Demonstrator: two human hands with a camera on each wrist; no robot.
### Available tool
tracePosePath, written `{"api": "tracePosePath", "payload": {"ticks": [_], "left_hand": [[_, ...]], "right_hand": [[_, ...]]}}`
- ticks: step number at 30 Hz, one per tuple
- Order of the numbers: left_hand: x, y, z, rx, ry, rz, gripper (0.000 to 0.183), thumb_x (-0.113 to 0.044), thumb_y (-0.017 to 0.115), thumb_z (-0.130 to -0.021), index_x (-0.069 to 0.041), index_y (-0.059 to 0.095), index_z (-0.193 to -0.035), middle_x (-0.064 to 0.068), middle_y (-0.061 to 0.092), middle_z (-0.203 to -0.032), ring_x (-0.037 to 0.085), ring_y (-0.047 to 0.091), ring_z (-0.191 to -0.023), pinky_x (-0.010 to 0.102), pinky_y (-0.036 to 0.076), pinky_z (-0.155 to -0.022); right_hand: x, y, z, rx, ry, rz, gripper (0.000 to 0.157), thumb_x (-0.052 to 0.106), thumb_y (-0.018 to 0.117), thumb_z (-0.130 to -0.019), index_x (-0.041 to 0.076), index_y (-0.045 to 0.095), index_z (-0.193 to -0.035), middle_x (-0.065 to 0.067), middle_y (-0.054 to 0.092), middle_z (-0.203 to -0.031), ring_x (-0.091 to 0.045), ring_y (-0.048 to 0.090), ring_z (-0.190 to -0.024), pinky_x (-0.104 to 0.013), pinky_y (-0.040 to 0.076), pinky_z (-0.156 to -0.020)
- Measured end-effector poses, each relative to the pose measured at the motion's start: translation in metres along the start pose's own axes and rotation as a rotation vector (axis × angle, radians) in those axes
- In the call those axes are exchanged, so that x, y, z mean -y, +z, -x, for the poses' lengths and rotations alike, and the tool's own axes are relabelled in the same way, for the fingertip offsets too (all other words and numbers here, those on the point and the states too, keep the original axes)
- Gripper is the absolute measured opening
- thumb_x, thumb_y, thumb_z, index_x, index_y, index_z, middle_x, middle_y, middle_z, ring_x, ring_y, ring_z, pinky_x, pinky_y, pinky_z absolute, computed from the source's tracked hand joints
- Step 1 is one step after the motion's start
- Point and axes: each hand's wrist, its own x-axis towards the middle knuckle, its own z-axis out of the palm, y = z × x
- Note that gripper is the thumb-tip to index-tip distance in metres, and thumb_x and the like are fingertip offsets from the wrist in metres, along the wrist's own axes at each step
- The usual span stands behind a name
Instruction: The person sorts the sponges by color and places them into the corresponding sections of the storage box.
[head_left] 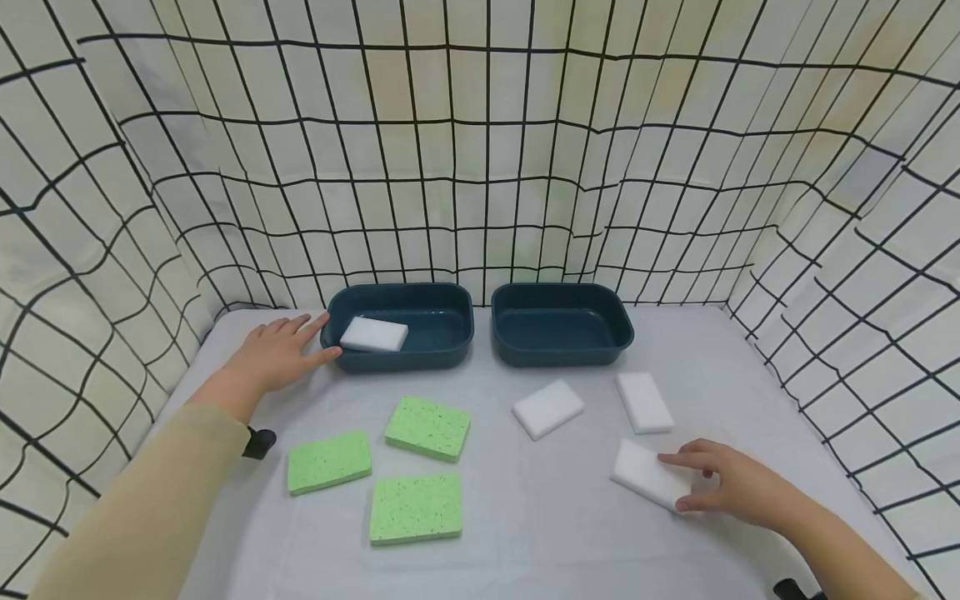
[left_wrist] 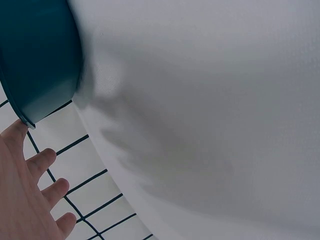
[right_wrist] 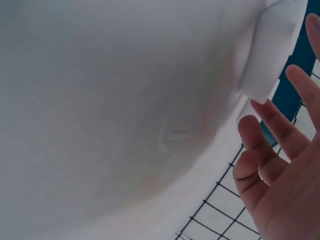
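Observation:
My left hand (head_left: 279, 357) rests its fingertips on the left end of a dark teal bin (head_left: 438, 357), fingers spread. A white sponge (head_left: 374, 334) lies inside that bin. In the left wrist view, a finger (left_wrist: 17, 131) touches the bin's rim (left_wrist: 25, 120). My right hand (head_left: 731, 483) is at the right end of another white sponge (head_left: 647, 473): the forefinger over its far edge, the thumb by its near corner. The right wrist view has that sponge (right_wrist: 267, 55) beside the loosely bent fingers (right_wrist: 280, 125); a firm pinch does not show.
A second teal bin (head_left: 562, 358) stands to the right of the first. Two more white sponges (head_left: 548, 409) lie before it. Three green speckled sponges (head_left: 427, 428) lie on the white cloth (head_left: 525, 533) left of centre. Black wire grid (head_left: 487, 179) walls the back and sides.

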Motion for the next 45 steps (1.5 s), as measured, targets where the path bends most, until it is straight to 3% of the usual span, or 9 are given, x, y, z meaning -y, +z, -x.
{"api": "tracePosePath", "payload": {"ticks": [7, 16, 22, 29, 38, 45], "left_hand": [[0.0, 0.0, -0.001, 0.005, 0.003, -0.005, 0.097, -0.08, 0.026, -0.091, -0.013, 0.014, -0.16, 0.03, 0.019, -0.157, 0.054, 0.018, -0.14, 0.072, 0.013, -0.109], [0.003, 0.003, -0.003, 0.008, -0.004, 0.002, 0.098, -0.082, 0.024, -0.09, -0.014, 0.013, -0.16, 0.03, 0.019, -0.158, 0.054, 0.017, -0.141, 0.072, 0.011, -0.11], [0.005, 0.004, -0.003, 0.003, -0.002, -0.002, 0.099, -0.082, 0.024, -0.09, -0.013, 0.014, -0.16, 0.03, 0.02, -0.157, 0.054, 0.018, -0.141, 0.073, 0.011, -0.11], [0.005, 0.004, -0.002, 0.0, 0.006, -0.007, 0.098, -0.082, 0.024, -0.09, -0.013, 0.014, -0.16, 0.031, 0.021, -0.157, 0.054, 0.019, -0.14, 0.073, 0.013, -0.109], [0.003, 0.001, -0.002, 0.007, 0.009, -0.004, 0.098, -0.081, 0.024, -0.091, -0.013, 0.014, -0.16, 0.031, 0.02, -0.157, 0.055, 0.019, -0.14, 0.073, 0.013, -0.109], [0.004, 0.003, -0.002, 0.0, 0.011, 0.001, 0.097, -0.081, 0.025, -0.091, -0.013, 0.014, -0.16, 0.031, 0.02, -0.157, 0.055, 0.019, -0.14, 0.073, 0.012, -0.109]], "right_hand": [[-0.004, 0.006, 0.002, 0.004, -0.019, 0.022, 0.07, 0.055, 0.083, -0.069, 0.027, 0.067, -0.131, 0.001, 0.058, -0.119, -0.014, 0.053, -0.091, -0.032, 0.048, -0.072], [-0.003, 0.012, 0.005, -0.064, -0.049, 0.107, 0.07, 0.064, 0.077, -0.071, 0.031, 0.065, -0.132, 0.01, 0.056, -0.11, -0.009, 0.049, -0.088, -0.028, 0.046, -0.07], [-0.002, 0.003, 0.002, -0.134, -0.098, 0.163, 0.062, 0.057, 0.077, -0.078, 0.032, 0.064, -0.134, 0.011, 0.056, -0.113, -0.007, 0.052, -0.089, -0.026, 0.048, -0.07], [0.005, -0.012, -0.004, -0.194, -0.151, 0.177, 0.06, 0.054, 0.078, -0.079, 0.031, 0.065, -0.134, 0.008, 0.058, -0.115, -0.011, 0.054, -0.095, -0.029, 0.051, -0.072], [0.029, -0.032, -0.034, -0.187, -0.185, 0.159, 0.058, 0.039, 0.082, -0.08, 0.031, 0.064, -0.135, 0.0, 0.06, -0.121, -0.019, 0.058, -0.1, -0.035, 0.053, -0.075], [0.064, -0.049, -0.075, -0.147, -0.229, 0.154, 0.057, 0.041, 0.08, -0.083, 0.029, 0.063, -0.136, -0.007, 0.059, -0.129, -0.027, 0.058, -0.108, -0.041, 0.055, -0.081]]}}
